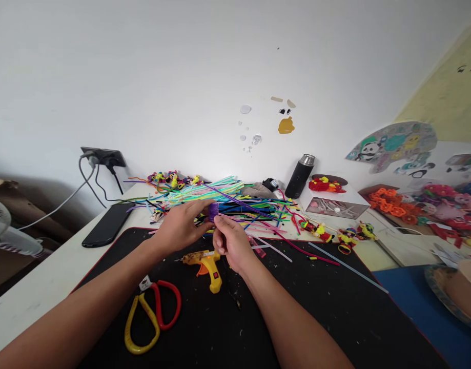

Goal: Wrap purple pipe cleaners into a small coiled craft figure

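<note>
Left hand (pixel 185 223) and right hand (pixel 232 240) both pinched 1 purple piece (pixel 213 211); it sat between them, long axis near upright, right of the left hand, up-left of the right; neither looked nearer.

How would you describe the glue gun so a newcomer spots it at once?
Find the black mat on the white table. In the picture, just below the left hand and right hand, the glue gun lies with its nozzle pointing left. Unlike the scissors nearby, its yellow body has an orange trigger.
</note>
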`<state>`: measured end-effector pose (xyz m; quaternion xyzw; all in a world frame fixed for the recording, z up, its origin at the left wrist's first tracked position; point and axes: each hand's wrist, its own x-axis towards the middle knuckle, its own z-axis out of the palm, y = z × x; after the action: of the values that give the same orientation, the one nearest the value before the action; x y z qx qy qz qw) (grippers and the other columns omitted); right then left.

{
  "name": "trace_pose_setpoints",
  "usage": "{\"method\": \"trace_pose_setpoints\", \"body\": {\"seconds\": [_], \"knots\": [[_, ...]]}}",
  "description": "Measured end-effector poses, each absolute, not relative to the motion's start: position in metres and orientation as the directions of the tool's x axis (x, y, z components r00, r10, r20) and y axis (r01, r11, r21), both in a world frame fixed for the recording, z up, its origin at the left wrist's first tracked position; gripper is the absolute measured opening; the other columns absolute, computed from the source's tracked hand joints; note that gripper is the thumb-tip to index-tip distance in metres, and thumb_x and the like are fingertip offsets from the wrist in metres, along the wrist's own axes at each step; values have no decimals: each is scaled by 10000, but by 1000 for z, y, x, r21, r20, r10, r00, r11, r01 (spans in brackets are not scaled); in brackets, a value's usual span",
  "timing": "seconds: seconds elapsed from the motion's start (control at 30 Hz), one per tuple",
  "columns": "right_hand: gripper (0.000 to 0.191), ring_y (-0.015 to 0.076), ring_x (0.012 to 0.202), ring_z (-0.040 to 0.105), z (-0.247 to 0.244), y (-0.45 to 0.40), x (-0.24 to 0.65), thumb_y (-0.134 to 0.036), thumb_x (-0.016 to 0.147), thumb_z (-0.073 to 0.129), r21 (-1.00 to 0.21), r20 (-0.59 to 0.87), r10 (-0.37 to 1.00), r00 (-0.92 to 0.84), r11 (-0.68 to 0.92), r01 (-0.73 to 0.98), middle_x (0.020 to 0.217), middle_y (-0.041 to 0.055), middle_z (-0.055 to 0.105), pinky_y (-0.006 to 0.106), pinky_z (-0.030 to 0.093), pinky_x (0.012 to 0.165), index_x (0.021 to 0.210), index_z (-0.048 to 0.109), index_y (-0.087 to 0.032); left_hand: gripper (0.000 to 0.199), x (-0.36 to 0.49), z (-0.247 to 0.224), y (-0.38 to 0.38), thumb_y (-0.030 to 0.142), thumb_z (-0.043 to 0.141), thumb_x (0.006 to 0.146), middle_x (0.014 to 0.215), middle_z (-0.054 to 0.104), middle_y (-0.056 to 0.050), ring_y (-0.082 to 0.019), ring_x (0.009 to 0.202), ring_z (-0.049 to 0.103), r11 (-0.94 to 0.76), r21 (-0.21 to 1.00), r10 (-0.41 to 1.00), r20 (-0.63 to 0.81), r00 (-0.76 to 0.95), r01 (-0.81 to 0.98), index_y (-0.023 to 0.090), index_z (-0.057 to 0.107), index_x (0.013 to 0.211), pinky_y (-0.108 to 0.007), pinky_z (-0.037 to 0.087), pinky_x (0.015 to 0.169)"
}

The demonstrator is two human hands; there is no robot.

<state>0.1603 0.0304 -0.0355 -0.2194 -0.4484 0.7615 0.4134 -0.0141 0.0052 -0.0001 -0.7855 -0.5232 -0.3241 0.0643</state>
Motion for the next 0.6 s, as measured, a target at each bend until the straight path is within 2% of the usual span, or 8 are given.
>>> {"method": "trace_pose_setpoints", "body": {"seconds": [0.2, 0.33, 0.47, 0.6], "knots": [[469, 60, 326, 360, -37, 30, 160, -627, 833, 753, -884, 4, 820, -573, -265, -386, 481, -88, 526, 211, 155, 359, 787, 535, -215, 450, -17, -5, 9, 340, 617, 952, 1252, 789, -138, -325, 1098, 757, -421, 250, 797, 561, 224, 872, 187, 642, 1373, -432, 596, 906], [404, 63, 316, 342, -38, 30, 158, -579, 843, 743, -888, 19, 824, -566, -246, -388, 446, -102, 493, 214, 159, 357, 826, 577, -212, 445, -16, -6, 8, 319, 611, 952, 1239, 792, -150, -330, 1076, 765, -434, 204, 780, 572, 253, 878, 165, 645, 1368, -428, 602, 873], [384, 63, 307, 330, -39, 30, 158, -552, 844, 734, -885, 29, 830, -557, -238, -401, 418, -110, 448, 217, 164, 357, 779, 564, -214, 433, -14, -7, 7, 307, 606, 952, 1248, 788, -153, -336, 1091, 763, -441, 184, 769, 582, 263, 879, 167, 647, 1360, -436, 605, 880], [394, 63, 310, 337, -38, 30, 159, -558, 847, 740, -882, 25, 827, -562, -246, -402, 430, -110, 453, 214, 158, 357, 782, 555, -215, 450, -13, -6, 7, 326, 625, 941, 1230, 792, -136, -322, 1079, 761, -428, 256, 795, 563, 226, 867, 180, 648, 1365, -428, 600, 896]]}}
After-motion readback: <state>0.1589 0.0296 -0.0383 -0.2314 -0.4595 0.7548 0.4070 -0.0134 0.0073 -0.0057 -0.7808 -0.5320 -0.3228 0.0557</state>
